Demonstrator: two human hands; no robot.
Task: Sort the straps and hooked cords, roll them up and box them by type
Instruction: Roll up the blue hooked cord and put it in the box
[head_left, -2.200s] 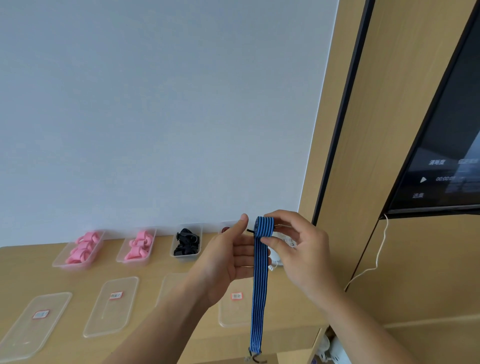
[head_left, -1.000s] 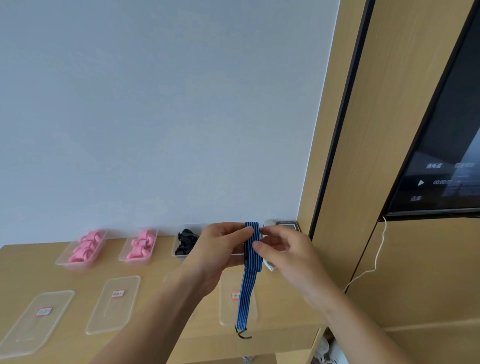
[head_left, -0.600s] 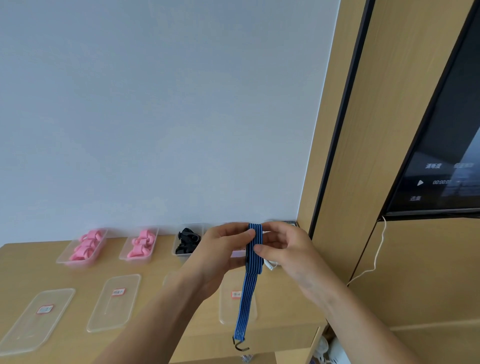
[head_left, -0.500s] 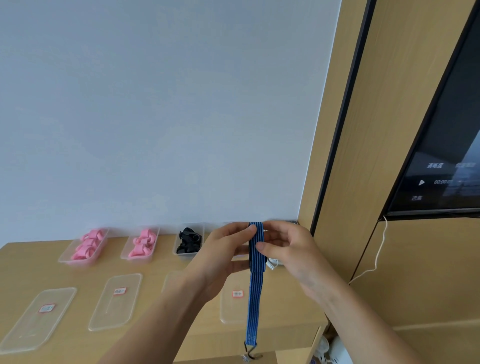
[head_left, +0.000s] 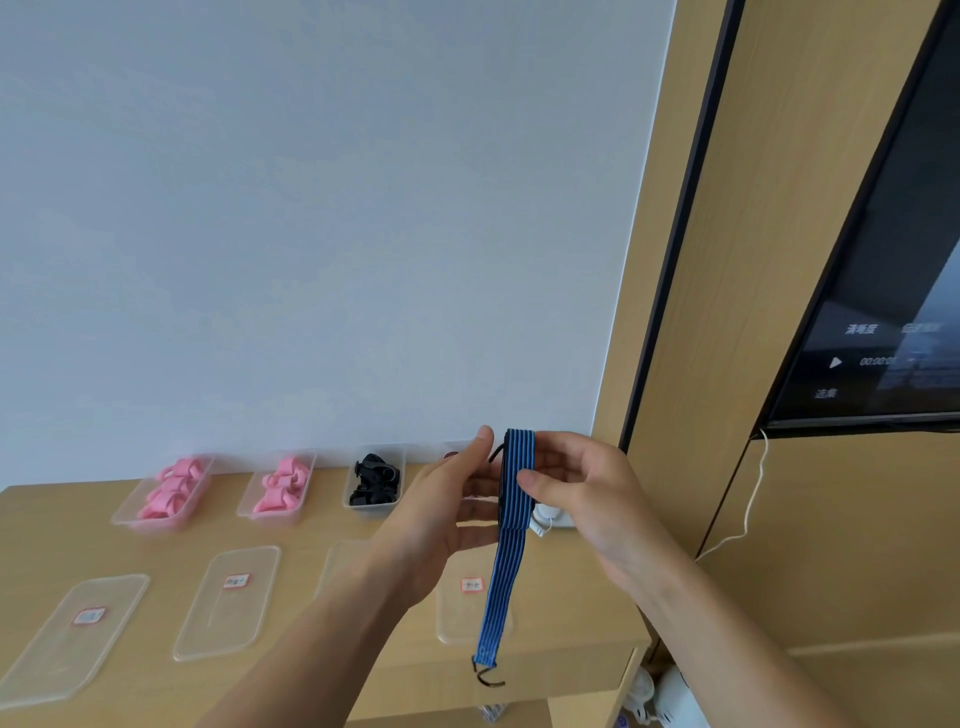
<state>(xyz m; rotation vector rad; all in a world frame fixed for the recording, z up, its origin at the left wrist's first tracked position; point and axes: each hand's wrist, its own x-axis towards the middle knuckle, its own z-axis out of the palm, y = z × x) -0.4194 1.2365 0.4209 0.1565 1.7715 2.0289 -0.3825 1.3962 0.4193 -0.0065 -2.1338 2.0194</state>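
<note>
Blue hooked cord (head_left: 511, 499) hangs lengthwise below both hands, coil gripped between left hand (head_left: 447, 514) and right hand (head_left: 582, 499).

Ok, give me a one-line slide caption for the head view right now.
Both hands, left and right, roll a blue striped hooked cord above the wooden table, its hooked tail hanging free.

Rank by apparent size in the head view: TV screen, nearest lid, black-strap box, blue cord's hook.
1. TV screen
2. Nearest lid, though nearness to the camera inflates it
3. Black-strap box
4. Hook
</note>
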